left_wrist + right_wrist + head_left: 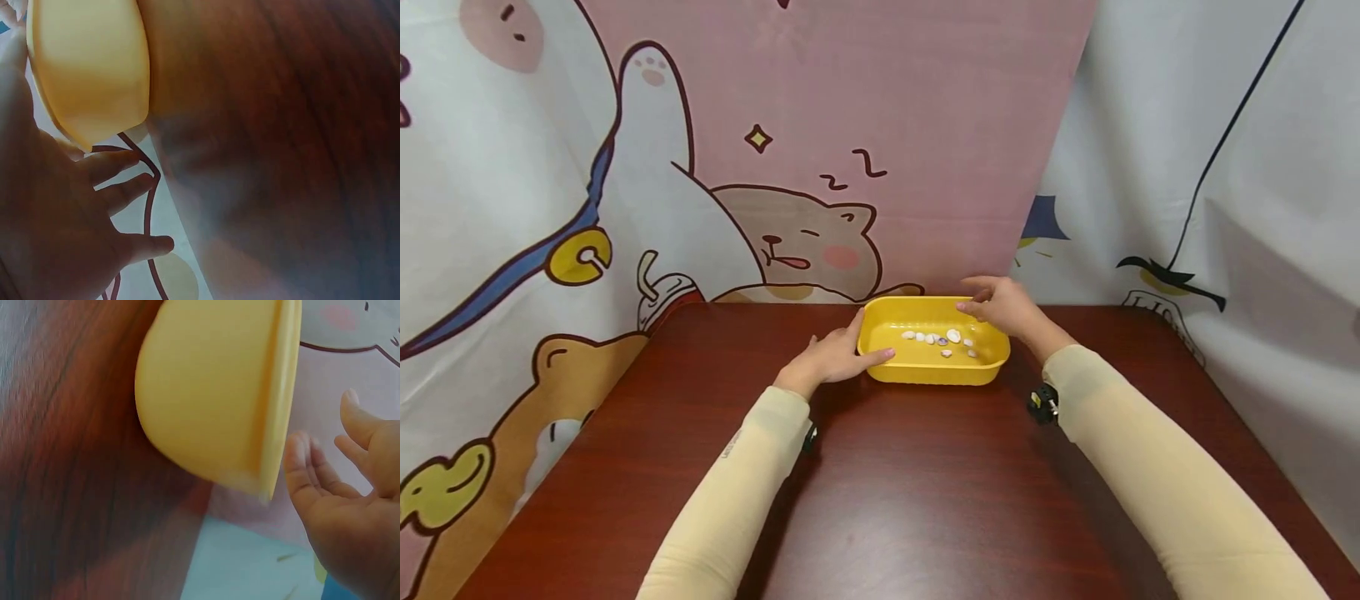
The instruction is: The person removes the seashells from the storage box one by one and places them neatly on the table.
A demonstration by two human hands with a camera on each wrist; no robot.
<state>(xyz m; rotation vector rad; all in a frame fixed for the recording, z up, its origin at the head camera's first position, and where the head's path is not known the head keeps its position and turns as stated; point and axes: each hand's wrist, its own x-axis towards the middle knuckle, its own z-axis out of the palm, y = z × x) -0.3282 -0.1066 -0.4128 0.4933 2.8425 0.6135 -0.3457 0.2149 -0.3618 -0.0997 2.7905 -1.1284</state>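
A yellow plastic tub (925,375) stands near the table's far edge; its outer wall (94,69) fills the top of the left wrist view. Several small whitish pieces that look like seashells (953,336), one of them purplish, lie scattered on its floor. At the tub's left end, my left hand (831,354) touches the rim, thumb straight across the front corner and other fingers spread outside. My right hand (1003,308) hovers by the right rear rim, fingers loosely bent. In the right wrist view, nothing shows between that hand's thumb and fingertips (297,447).
The tub rests on a dark reddish-brown wooden table (925,483). Close behind it hangs a cloth backdrop (925,142) with cartoon animals, and more cloth hangs along both sides. A small dark device (1042,403) is worn at the right wrist.
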